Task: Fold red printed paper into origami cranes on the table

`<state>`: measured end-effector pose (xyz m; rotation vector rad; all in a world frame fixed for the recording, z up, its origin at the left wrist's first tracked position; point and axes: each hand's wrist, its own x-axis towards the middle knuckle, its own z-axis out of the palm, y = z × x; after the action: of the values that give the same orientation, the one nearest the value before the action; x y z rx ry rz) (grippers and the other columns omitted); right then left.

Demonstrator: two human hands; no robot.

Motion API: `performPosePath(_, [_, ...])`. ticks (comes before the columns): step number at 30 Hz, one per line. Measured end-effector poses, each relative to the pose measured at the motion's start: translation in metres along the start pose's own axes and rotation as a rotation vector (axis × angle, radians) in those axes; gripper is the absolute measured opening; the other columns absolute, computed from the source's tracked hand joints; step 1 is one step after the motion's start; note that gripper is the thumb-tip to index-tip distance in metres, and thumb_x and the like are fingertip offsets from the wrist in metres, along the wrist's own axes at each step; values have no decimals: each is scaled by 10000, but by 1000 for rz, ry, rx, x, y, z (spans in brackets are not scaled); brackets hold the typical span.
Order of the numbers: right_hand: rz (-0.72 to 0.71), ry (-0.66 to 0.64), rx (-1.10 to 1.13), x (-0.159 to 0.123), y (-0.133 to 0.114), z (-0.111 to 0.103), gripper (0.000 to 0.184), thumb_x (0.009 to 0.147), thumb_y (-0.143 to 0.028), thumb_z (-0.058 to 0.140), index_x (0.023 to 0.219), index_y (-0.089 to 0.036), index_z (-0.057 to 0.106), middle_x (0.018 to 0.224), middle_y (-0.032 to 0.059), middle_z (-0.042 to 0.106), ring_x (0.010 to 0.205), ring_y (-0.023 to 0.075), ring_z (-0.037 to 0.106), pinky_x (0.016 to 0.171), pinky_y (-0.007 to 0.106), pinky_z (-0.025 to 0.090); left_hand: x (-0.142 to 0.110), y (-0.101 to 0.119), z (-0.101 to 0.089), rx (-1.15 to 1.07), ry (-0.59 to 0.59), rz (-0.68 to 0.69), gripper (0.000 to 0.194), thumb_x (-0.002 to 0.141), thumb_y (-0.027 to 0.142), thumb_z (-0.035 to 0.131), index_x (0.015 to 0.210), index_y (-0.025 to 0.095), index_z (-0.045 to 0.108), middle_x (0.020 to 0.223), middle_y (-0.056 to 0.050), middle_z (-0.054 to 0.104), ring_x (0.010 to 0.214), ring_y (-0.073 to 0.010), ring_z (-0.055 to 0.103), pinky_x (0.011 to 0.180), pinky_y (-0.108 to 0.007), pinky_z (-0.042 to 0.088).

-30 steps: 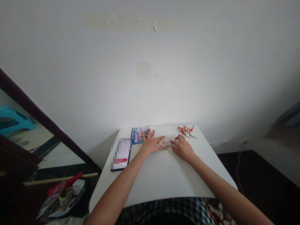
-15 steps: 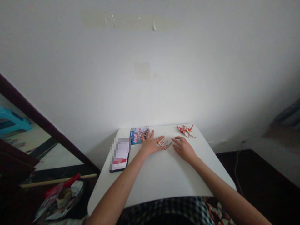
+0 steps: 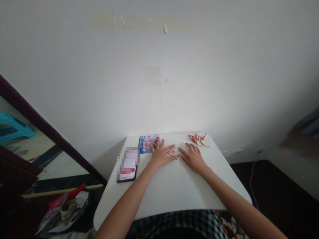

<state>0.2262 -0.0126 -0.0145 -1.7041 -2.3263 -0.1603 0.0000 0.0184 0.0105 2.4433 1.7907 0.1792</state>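
A small folded piece of printed paper (image 3: 175,152), white with red and tan marks, lies on the white table (image 3: 171,189) between my hands. My left hand (image 3: 160,154) rests with fingers spread, its thumb and forefinger along the paper's left side and its other fingertips over a blue printed leaflet (image 3: 145,146). My right hand (image 3: 193,156) lies flat with fingers apart, the fingertips at the paper's right edge. Beyond it, near the table's far right corner, sits a red and white folded paper crane (image 3: 198,138).
A phone or tablet (image 3: 127,166) with a blurred screen lies at the table's left side. The wall (image 3: 159,106) rises directly behind the table. On the floor at left are a wooden stick (image 3: 62,191) and a plastic bag (image 3: 53,215); a mirror (image 3: 62,162) leans beyond them.
My right hand drew slightly back from the paper, then returned to its right edge with the fingers more spread. My left hand stays in place; the paper has barely moved.
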Motion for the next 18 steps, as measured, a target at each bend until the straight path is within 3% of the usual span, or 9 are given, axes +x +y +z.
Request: performPosePath(18, [-46, -28, 21, 21, -8, 8, 478, 1038, -499, 399, 1507, -423, 453, 1609, 119, 358, 1470, 347, 300, 1165, 629, 260, -3, -1, -1, 18, -1, 1, 751, 813, 852, 423, 1501, 550, 388, 1723, 11, 174, 1572, -443, -67, 1140, -805, -48])
